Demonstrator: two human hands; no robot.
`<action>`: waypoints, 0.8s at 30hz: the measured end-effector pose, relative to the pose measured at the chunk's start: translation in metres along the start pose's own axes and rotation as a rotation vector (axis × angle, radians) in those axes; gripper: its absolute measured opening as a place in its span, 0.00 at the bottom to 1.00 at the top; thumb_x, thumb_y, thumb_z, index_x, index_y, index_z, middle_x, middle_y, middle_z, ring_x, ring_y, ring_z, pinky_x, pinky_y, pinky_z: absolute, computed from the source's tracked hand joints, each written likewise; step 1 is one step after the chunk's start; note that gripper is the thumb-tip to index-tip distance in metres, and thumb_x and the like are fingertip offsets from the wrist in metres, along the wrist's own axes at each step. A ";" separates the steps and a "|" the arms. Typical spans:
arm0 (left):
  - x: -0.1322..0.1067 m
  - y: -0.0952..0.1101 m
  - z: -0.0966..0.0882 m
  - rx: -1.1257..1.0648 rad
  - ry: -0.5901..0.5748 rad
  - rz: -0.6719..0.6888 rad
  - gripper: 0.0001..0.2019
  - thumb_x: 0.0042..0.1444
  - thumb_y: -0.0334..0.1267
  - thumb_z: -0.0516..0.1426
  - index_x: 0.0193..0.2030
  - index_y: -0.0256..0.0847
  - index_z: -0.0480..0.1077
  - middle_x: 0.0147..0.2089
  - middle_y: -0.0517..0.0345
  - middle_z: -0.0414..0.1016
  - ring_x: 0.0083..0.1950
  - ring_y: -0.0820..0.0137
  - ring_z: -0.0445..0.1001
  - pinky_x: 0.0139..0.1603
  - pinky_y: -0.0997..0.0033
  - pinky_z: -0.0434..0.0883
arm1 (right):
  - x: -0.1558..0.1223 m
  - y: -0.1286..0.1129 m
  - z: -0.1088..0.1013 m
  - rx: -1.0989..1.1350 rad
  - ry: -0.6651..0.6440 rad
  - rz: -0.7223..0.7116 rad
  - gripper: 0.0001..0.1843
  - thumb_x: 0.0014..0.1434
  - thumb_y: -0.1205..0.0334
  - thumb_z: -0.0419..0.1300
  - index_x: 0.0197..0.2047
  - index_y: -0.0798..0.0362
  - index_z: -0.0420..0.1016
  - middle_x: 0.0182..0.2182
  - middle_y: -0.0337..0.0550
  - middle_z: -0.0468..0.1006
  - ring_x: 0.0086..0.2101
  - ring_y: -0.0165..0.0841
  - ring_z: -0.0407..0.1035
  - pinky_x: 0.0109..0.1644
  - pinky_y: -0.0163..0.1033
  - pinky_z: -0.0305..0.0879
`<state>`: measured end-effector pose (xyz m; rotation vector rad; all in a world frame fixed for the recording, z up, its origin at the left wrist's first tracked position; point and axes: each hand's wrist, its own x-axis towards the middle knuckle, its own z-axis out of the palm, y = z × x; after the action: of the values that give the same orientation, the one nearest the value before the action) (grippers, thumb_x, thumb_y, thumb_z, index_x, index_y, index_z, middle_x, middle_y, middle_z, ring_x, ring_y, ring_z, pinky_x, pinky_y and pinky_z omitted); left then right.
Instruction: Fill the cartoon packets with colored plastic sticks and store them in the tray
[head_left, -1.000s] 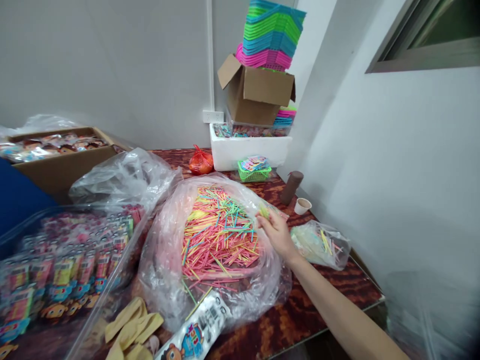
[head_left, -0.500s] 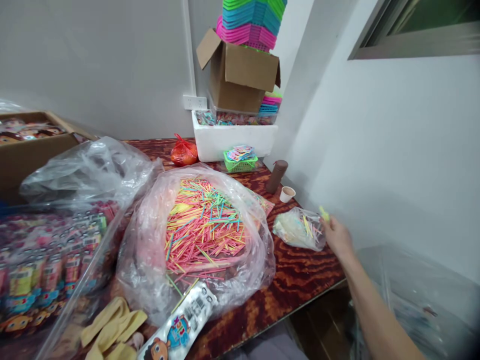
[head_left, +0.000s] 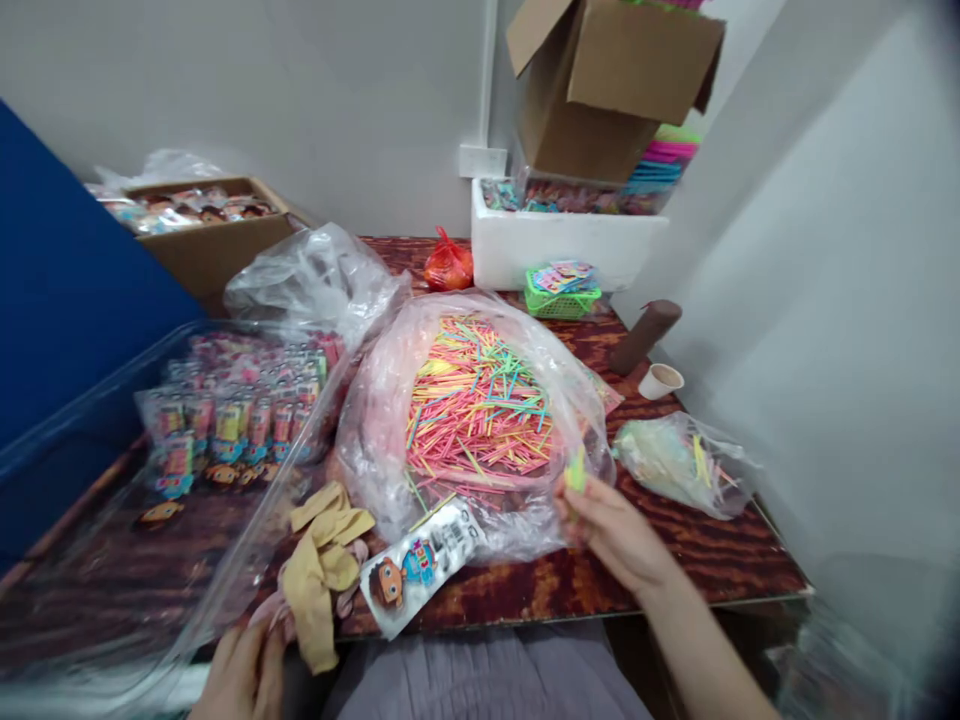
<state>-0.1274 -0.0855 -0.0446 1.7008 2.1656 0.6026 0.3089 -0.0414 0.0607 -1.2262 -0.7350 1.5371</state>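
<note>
My right hand (head_left: pixel 611 530) is closed on short yellow-green sticks (head_left: pixel 576 470), by the right rim of a clear plastic bag (head_left: pixel 375 420). A heap of thin pink, yellow, green and blue sticks (head_left: pixel 480 430) fills that bag. At the table's front edge my left hand (head_left: pixel 244 672) has its fingers partly spread, with nothing visible in them. Its fingertips are beside crumpled yellow finger covers or gloves (head_left: pixel 322 570) and some pinkish ones under them. Between the hands lies a white printed sachet (head_left: pixel 424 570) with a cartoon figure, a yellow stick at its top end.
Packed sachets (head_left: pixel 247 410) lie left behind a clear sheet edge. A small bag (head_left: pixel 675 460) with sticks, a paper cup (head_left: pixel 661 381) and a brown bottle (head_left: pixel 645 335) stand right. Behind are a green basket (head_left: pixel 562 300), white foam box (head_left: pixel 562 245) and cartons (head_left: pixel 217 235).
My right hand has come left from beside the small bag to the large bag's rim, still with the yellow-green sticks. My left hand has entered at the bottom. The view has turned left.
</note>
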 end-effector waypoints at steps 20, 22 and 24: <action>-0.025 0.150 0.021 -0.241 -0.015 0.646 0.11 0.64 0.32 0.51 0.50 0.43 0.70 0.44 0.52 0.75 0.45 0.65 0.74 0.46 0.67 0.71 | 0.043 0.086 0.037 -0.515 0.076 -0.431 0.09 0.65 0.61 0.51 0.40 0.51 0.72 0.34 0.42 0.77 0.37 0.37 0.71 0.44 0.40 0.64; -0.024 0.155 0.027 -0.222 0.004 0.651 0.11 0.63 0.31 0.51 0.50 0.42 0.70 0.44 0.51 0.75 0.45 0.64 0.73 0.46 0.64 0.70 | 0.037 0.078 0.030 -0.645 0.048 -0.510 0.11 0.65 0.64 0.49 0.43 0.50 0.73 0.37 0.44 0.76 0.39 0.38 0.70 0.45 0.42 0.64; -0.020 0.158 0.032 -0.190 0.027 0.631 0.11 0.63 0.31 0.51 0.49 0.42 0.70 0.46 0.49 0.74 0.47 0.62 0.72 0.48 0.61 0.70 | 0.031 0.077 0.024 -0.818 -0.033 -0.619 0.15 0.65 0.68 0.47 0.46 0.50 0.73 0.40 0.47 0.76 0.42 0.40 0.69 0.47 0.45 0.65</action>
<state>0.0250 -0.0687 0.0084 2.2654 1.4957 0.9519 0.2613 -0.0338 -0.0114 -1.3443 -1.6827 0.7397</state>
